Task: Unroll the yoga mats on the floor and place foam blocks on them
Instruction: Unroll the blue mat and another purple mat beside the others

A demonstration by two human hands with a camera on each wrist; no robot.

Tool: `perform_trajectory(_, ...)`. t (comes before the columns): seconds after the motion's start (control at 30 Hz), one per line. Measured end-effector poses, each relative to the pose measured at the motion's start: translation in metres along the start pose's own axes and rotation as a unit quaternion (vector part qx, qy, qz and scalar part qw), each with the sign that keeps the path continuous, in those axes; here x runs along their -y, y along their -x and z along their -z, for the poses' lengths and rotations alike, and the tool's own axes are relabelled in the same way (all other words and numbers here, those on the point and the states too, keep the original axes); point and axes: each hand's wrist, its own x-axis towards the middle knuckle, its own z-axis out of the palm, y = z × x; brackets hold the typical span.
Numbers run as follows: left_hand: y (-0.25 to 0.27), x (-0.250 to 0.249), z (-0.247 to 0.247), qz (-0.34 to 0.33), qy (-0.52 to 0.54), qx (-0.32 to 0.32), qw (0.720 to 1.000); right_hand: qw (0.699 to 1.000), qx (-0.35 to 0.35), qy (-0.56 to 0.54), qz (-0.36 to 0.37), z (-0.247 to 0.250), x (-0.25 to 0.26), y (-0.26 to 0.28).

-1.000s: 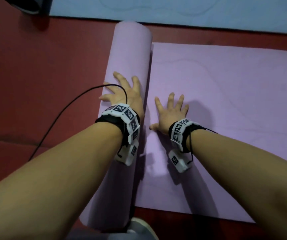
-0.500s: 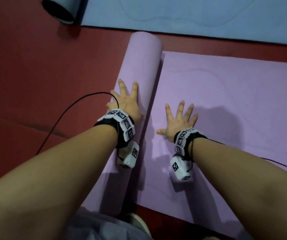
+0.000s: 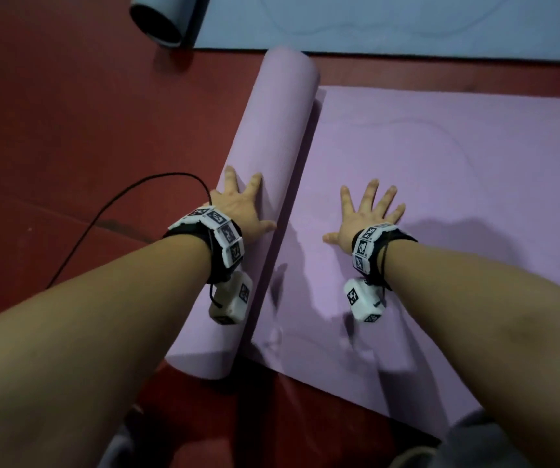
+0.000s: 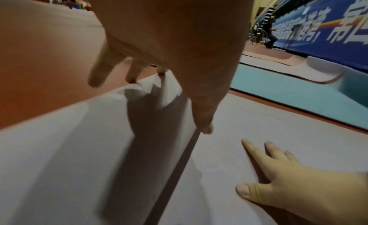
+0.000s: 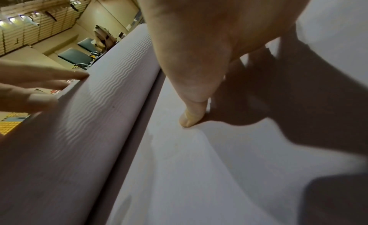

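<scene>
Your left hand (image 3: 238,211) is flat on top of the rolled part of the lilac yoga mat (image 3: 440,184), fingers spread and straight, gripping nothing, just resting on the curve of the roll (image 3: 272,163). Your right hand (image 3: 366,214) lies palm down on the unrolled stretch just beside the roll, fingers fanned and straight, thumb out toward the seam; it too holds nothing. The roll runs away from you on the red floor (image 3: 69,130), its near end showing by your left forearm, and the flat part stretches off to your right. From the right wrist view you can see the wavy ribbing on the roll's skin and your thumb (image 5: 191,116) pressed onto the smooth mat. Beyond the far end lies a blue-grey mat (image 3: 390,21), partly laid flat, with its own rolled end (image 3: 160,21) at the top left, dark core facing you. A black cable (image 3: 109,211) loops over the floor from your left wristband (image 3: 218,234). No container shows in any view, and no foam block either.
</scene>
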Motion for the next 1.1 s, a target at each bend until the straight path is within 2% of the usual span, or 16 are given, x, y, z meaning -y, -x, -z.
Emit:
perform_trajectory(0.13, -0.018, 0.006, -0.021, 0.027, 0.067, -0.04, 0.997, 1.0, -0.007, 0.016, -0.016, -0.001, 0.0, 0.0)
perform_trajectory(0.23, -0.031, 0.028, -0.032, 0.008, 0.088, -0.046, 0.995, 0.999, -0.021, 0.021, -0.025, -0.002, 0.004, 0.004)
perform_trajectory(0.43, -0.065, 0.075, -0.024, -0.043, 0.143, 0.013, 0.989, 0.995, -0.043, -0.015, -0.086, -0.003, 0.013, 0.003)
perform_trajectory(0.57, -0.094, 0.115, -0.027, -0.097, 0.219, 0.051, 0.97, 0.984, -0.052, -0.059, -0.159, -0.013, 0.056, 0.008)
perform_trajectory(0.67, -0.102, 0.143, -0.033, -0.139, 0.302, 0.052, 0.942, 0.983, -0.071, -0.083, -0.147, -0.022, 0.12, 0.02)
perform_trajectory(0.83, -0.106, 0.177, -0.036, -0.156, 0.366, 0.043, 0.917, 0.983, -0.066, -0.151, -0.075, -0.027, 0.222, 0.029)
perform_trajectory(0.9, -0.109, 0.192, -0.04, -0.164, 0.377, 0.039, 0.911, 0.976, -0.092, -0.191, -0.044, -0.023, 0.242, 0.025)
perform_trajectory(1.1, -0.134, 0.221, -0.043, -0.178, 0.425, 0.055, 0.886, 0.942, -0.162, -0.291, -0.028, -0.01, 0.257, -0.001)
